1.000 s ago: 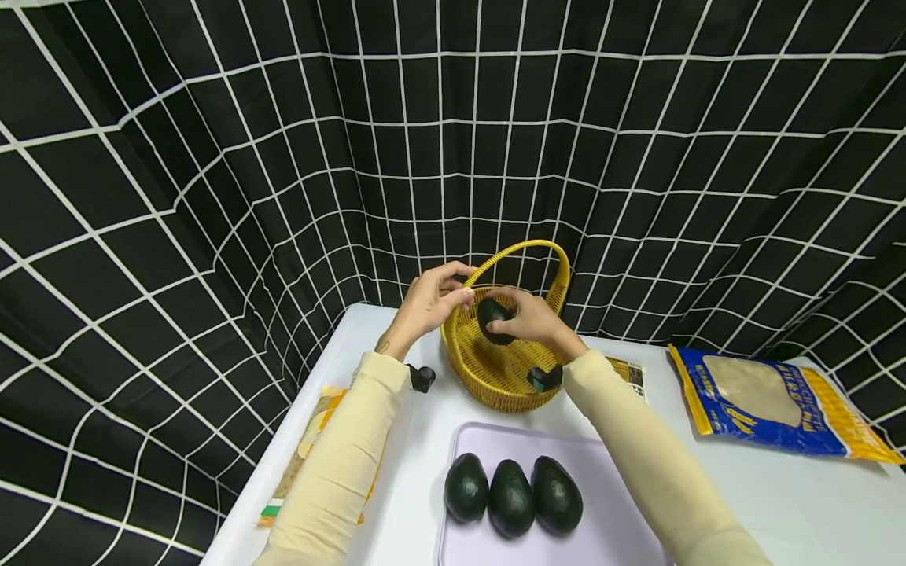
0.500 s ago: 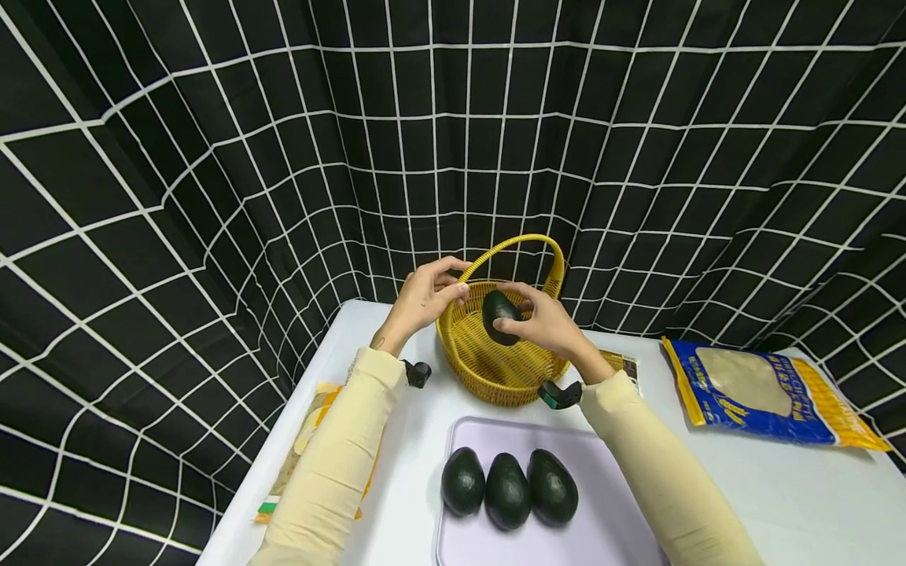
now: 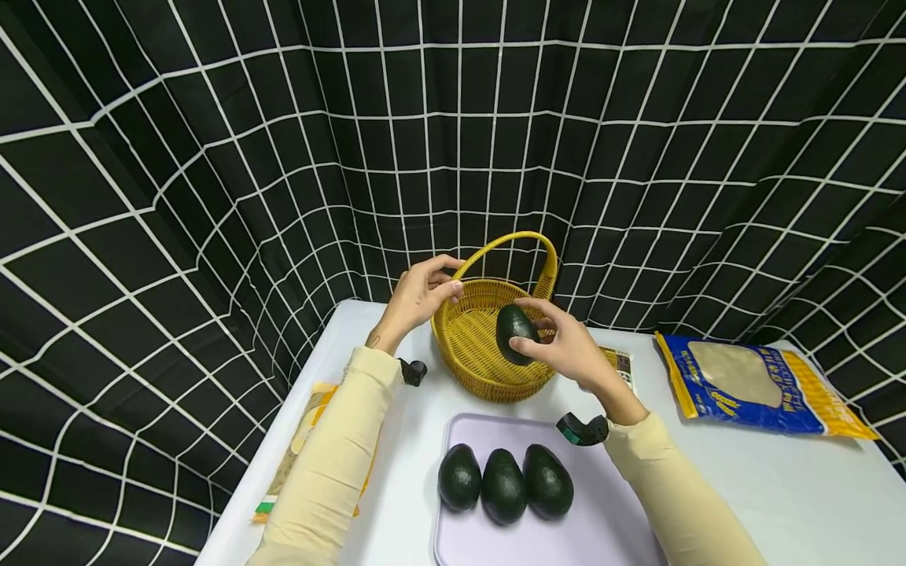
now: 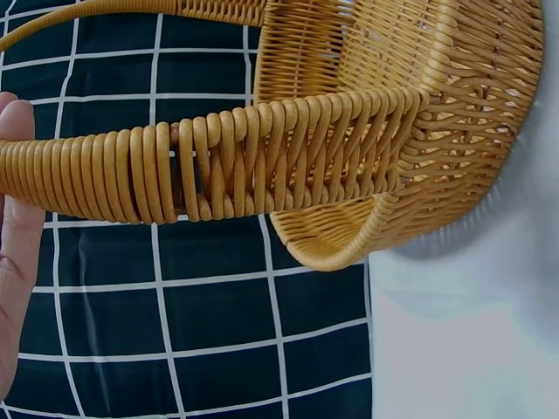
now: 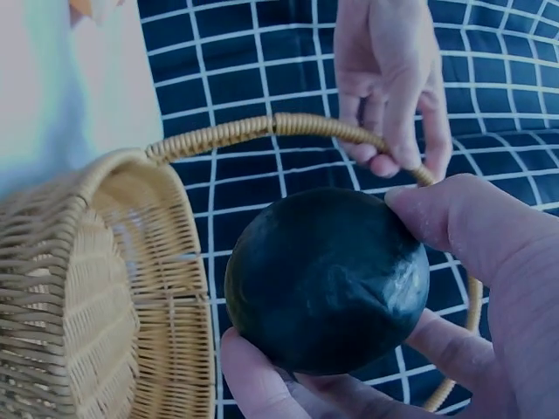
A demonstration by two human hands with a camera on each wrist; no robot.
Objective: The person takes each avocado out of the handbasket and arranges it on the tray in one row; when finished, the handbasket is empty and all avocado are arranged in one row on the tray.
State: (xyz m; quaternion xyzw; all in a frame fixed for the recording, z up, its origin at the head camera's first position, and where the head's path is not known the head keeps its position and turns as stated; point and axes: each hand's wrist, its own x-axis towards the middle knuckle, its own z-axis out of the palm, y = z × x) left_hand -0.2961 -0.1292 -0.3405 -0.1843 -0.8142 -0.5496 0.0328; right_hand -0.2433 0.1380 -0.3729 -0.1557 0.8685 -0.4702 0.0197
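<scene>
My right hand (image 3: 572, 350) grips a dark green avocado (image 3: 515, 334), thumb on one side and fingers round the other. In the head view the avocado overlaps the right part of a yellow wicker basket (image 3: 488, 387). Its round face fills the middle of the right wrist view, a dark avocado (image 5: 323, 279) between thumb and fingertips. Pinched between my left thumb and fingers is the basket's arched handle (image 3: 506, 240), the left hand (image 3: 418, 297) being at its left side. Close up, the left wrist view has the wound handle (image 4: 131, 175) against that hand's fingers (image 4: 13, 262).
Three avocados (image 3: 503, 487) lie side by side on a pale purple tray (image 3: 609, 503) in front of the basket. A blue and yellow bag (image 3: 757, 385) lies at right. An orange-edged packet (image 3: 304, 448) is partly under the left sleeve. A black grid curtain (image 3: 453, 141) encloses the table.
My right hand has carried the avocado from over the basket's middle toward its right front side, nearer to me. The left hand keeps its hold on the handle.
</scene>
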